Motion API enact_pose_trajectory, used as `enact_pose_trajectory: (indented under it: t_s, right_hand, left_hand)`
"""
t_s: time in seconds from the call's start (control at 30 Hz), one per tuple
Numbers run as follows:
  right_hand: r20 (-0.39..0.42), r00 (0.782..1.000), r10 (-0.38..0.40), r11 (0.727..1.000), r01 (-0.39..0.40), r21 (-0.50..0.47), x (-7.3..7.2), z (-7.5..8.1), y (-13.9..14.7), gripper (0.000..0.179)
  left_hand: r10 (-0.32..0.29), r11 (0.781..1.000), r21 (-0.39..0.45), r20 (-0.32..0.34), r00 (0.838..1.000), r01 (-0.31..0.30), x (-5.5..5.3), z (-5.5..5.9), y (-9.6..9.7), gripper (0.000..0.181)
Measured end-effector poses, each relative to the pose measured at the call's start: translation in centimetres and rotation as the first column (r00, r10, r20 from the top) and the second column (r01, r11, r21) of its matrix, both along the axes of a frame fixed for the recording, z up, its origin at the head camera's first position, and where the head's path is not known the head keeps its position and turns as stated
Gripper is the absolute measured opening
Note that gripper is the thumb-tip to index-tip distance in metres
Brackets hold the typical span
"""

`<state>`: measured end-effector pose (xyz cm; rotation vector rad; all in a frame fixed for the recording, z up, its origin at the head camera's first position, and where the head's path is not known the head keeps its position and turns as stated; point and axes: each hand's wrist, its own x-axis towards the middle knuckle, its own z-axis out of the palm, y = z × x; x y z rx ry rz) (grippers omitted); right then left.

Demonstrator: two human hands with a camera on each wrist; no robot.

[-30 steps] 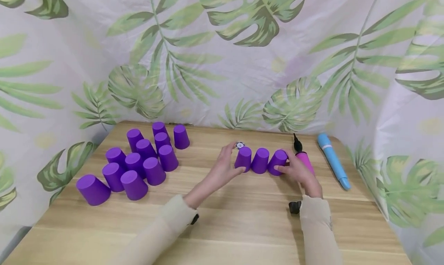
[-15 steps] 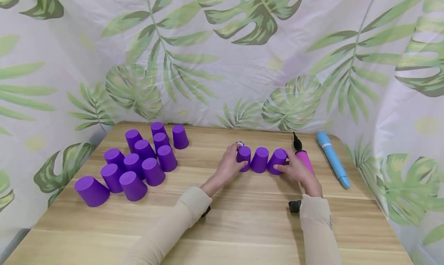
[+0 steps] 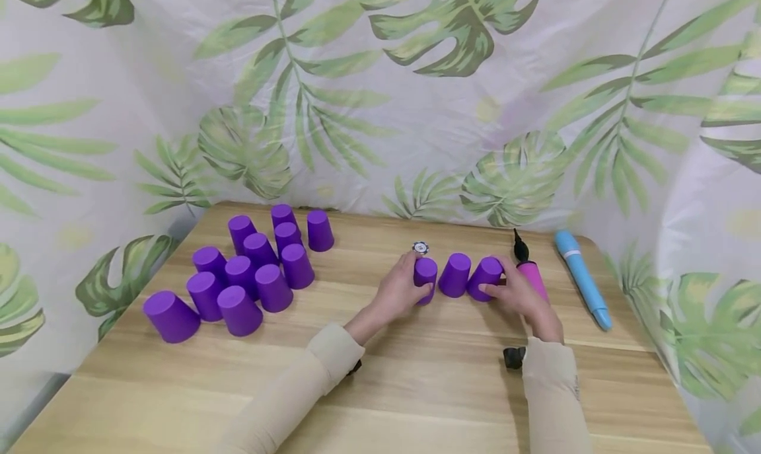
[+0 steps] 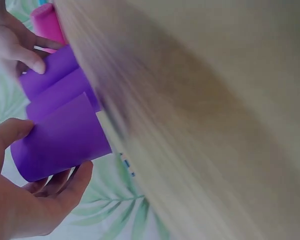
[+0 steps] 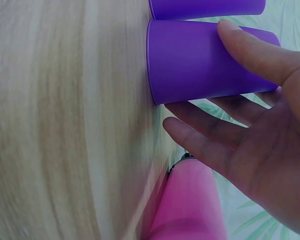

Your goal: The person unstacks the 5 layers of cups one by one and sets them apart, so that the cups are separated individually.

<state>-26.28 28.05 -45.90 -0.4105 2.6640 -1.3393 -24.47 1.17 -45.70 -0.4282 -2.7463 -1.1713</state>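
Three purple cups stand upside down in a short row right of the middle of the table, seen in the head view. My left hand (image 3: 399,287) holds the left cup (image 3: 425,279), thumb on its near side and fingers round the far side, as the left wrist view also shows. Between the hands stands the middle cup (image 3: 455,275), which neither hand touches. My right hand (image 3: 524,297) grips the right cup (image 5: 205,62), its thumb (image 5: 255,52) lying along the side. A poker chip (image 3: 421,247) lies just behind the left cup.
At the left, several more upside-down purple cups (image 3: 240,312) stand grouped on the wooden table (image 3: 380,401). Right of my right hand lie a pink balloon pump (image 3: 532,279) with a black nozzle and a blue pump-like tube (image 3: 584,281). A leaf-patterned curtain (image 3: 416,123) hangs behind.
My left hand has closed in on the left cup and drawn it slightly toward me, a little apart from the middle cup. The right hand stays on its cup. The head view has shifted slightly.
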Motion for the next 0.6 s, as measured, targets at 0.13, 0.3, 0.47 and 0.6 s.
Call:
enact_pose_trajectory:
  t_s: [0.13, 0.3, 0.47, 0.6]
  right_hand:
    - [-0.008, 1.0, 0.011, 1.0, -0.011, -0.003, 0.0, 0.1, 0.1, 0.056]
    - [-0.021, 1.0, 0.023, 1.0, -0.023, 0.001, -0.2, 0.3, 0.4, 0.057]
    - [-0.013, 1.0, 0.02, 1.0, -0.02, 0.009, -0.2, 0.3, 0.3, 0.057]
    - [0.01, 1.0, 0.007, 1.0, -0.007, 0.03, -0.1, 0.3, 0.2, 0.059]
  left_hand:
    - [0.011, 1.0, -0.02, -0.035, 0.999, -0.011, 2.3, 0.9, -1.5, 0.056]
    - [0.058, 0.998, -0.013, -0.066, 0.996, -0.059, 4.9, 1.8, -3.8, 0.056]
    - [0.134, 0.991, -0.015, -0.091, 0.987, -0.135, 6.9, 2.4, -6.9, 0.058]
    - [0.213, 0.976, -0.016, -0.104, 0.971, -0.216, 8.5, 2.5, -10.0, 0.058]
